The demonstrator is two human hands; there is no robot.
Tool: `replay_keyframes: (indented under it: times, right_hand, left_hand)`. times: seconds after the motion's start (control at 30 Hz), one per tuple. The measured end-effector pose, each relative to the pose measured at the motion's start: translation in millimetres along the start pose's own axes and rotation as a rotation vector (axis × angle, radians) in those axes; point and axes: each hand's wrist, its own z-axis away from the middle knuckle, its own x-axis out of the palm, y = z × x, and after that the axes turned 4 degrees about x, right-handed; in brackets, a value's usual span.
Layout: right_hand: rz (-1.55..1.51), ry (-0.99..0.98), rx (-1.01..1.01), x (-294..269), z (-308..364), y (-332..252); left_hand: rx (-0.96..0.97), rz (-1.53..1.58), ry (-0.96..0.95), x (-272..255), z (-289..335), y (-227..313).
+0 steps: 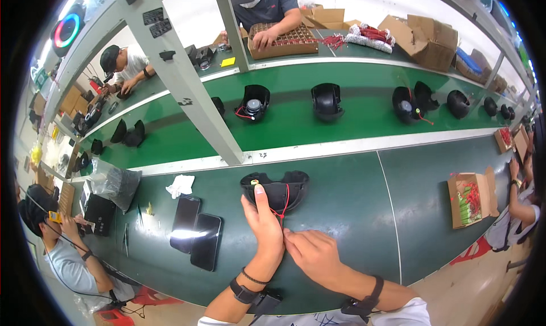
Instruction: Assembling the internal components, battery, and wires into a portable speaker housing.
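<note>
A black rounded plastic speaker shell [291, 185] is in front of me at the near table. My left hand [264, 228] grips its near side, the thumb lying up against it beside a small yellow-green part [255, 182]; the other fingers are mostly hidden. A thin red wire [286, 200] hangs out of the shell and runs down toward my wrist. The fingertips of my right hand [313, 255] are pinched together at the lower end of this wire, close to my left palm.
Two dark phones [206, 241] lie left of my hands, near a white tissue [180, 185] and a plastic bag [119, 184]. An open carton [471, 201] of green and red parts stands right. Beyond a grey post [187, 81], black shells [326, 101] sit on the green belt [284, 135]. Co-workers sit around.
</note>
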Motion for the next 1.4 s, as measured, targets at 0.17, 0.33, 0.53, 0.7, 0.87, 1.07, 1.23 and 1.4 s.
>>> replay_keyframes:
  times: [0.17,0.33,0.53,0.7,0.87,1.07,1.23,1.4]
  right_hand:
    - [0.024,-0.17,-0.004,6.6,-2.2,18.3]
    - [-0.239,-0.226,0.015,-17.6,-27.1,19.0]
    - [-0.128,0.251,0.539,-38.3,-143.8,160.1]
    - [0.028,0.226,0.525,-10.4,-189.6,253.4]
    - [0.184,0.109,0.161,-15.7,-155.2,186.5]
    - [0.291,-0.149,-0.024,-64.9,-52.0,68.6]
    - [-0.19,-0.313,0.169,-89.5,-32.5,52.2]
    - [-0.435,-0.291,0.595,-57.1,-49.5,110.5]
  left_hand:
    - [-0.262,0.149,-0.072,4.4,4.6,-0.3]
    - [-0.248,0.303,-0.061,-16.5,-16.9,-19.0]
    - [-0.123,0.108,-0.125,-34.9,-38.6,-11.6]
    - [0.114,-0.211,-0.325,-28.9,-34.7,-19.2]
    - [-0.004,-0.409,-0.548,-46.0,-39.4,5.1]
    - [0.004,-0.566,-0.693,-16.4,-34.1,32.1]
    - [0.035,-0.736,-0.71,-12.8,-42.2,18.5]
    - [-0.171,-0.432,-0.817,3.7,-48.4,8.3]
